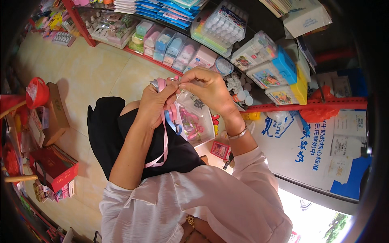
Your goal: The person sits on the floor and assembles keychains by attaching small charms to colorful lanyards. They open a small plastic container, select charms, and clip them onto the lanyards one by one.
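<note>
Beige tile across the floor (101,71), largest of all in view. At the right, one white panel (283,160), bearing columns of blue Chinese characters turned sideways, a blue-outlined emblem and some pale paper labels near the far edge. Over the lap, black cloth (106,125). Above the panel, a stack of three cases (265,77), counted by colour: one pale, one blue, one yellow, each with a bright picture label on its side. Further left, a row of five clear containers (164,46), filled with rounded goods in green, pink and blue. By the left edge, one brown cardboard box (58,115), marked with small print too faint to read, and one red box (56,168), with one red basket (40,99) higher up, holding clear plastic.

Close beyond the lap, one clear box (212,128), dark characters on its upper part, pink and purple ribbons heaped inside. Just beside it, the left hand (158,99), fingers curled around a silver-and-pink ribbon roll (159,84). Meeting it, the right hand (208,87), thumb and forefinger pinched narrow; cannot tell exactly what is between the tips. Below the left hand, two hanging lengths: one pale-pink ribbon (165,146), trailing over the black cloth, and one shorter blue ribbon (173,124). On the right wrist, one silver bangle (238,134).
</note>
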The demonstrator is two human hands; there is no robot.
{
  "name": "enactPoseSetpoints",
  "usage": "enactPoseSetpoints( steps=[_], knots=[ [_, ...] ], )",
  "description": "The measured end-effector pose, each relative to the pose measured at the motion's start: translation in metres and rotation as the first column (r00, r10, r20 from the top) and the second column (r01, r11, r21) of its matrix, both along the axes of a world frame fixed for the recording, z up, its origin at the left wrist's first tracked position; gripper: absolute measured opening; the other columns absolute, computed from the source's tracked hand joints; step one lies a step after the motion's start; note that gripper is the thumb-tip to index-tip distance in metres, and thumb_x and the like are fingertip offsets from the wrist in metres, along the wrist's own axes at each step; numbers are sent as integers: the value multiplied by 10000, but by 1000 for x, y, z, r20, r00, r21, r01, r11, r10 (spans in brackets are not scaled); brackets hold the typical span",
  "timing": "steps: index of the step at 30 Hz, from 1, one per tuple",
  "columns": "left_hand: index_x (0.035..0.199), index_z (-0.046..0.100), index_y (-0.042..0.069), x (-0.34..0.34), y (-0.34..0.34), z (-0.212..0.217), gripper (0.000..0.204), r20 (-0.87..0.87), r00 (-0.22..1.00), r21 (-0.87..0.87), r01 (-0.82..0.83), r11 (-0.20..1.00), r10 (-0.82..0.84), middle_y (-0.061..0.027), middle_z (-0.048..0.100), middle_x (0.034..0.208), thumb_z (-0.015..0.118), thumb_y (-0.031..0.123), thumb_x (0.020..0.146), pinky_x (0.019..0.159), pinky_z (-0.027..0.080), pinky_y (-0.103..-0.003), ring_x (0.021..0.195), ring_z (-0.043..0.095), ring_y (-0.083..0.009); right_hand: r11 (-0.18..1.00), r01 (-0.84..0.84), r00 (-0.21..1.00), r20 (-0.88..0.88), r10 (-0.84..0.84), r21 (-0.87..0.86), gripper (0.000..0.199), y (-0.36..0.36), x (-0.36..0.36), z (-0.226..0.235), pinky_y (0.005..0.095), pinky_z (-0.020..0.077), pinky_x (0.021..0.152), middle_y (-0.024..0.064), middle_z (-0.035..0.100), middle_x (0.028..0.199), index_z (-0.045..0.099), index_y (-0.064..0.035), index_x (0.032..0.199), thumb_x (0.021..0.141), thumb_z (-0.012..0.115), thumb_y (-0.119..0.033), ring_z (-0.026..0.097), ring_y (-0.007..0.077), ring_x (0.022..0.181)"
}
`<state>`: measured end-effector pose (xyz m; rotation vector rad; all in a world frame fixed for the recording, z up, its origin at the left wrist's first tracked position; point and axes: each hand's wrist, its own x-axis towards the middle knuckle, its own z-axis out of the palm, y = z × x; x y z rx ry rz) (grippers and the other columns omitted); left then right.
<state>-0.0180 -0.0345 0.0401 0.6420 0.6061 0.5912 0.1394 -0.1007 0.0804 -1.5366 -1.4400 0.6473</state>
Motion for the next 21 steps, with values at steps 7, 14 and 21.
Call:
enactPoseSetpoints(
  steps=[7,14,21],
  knots=[
    [842,616,-11,4,0,-11,123,-8,987,48,-161,986,162,-17,533,622,639,102,883,396,318,-188,462,432,-53,956,8,759,620,-197,293,172,0,-25,4,360,481,719,76,624,866,671,-39,844,700,745,-97,583,282,810],
    [862,626,2,3,1,-9,122,-66,980,49,-184,982,187,-11,536,624,664,119,871,406,304,-176,460,428,-49,949,140,840,473,-265,284,149,4,-31,-19,371,487,701,92,647,851,666,-26,852,717,722,-58,601,288,803],
    [770,624,17,6,-1,-9,140,-117,972,85,-195,977,204,-9,536,599,670,115,859,416,301,-189,467,427,-50,887,239,779,467,-418,394,80,7,-43,-41,379,500,671,75,611,807,628,-64,803,730,662,-65,580,280,770]
  ],
)
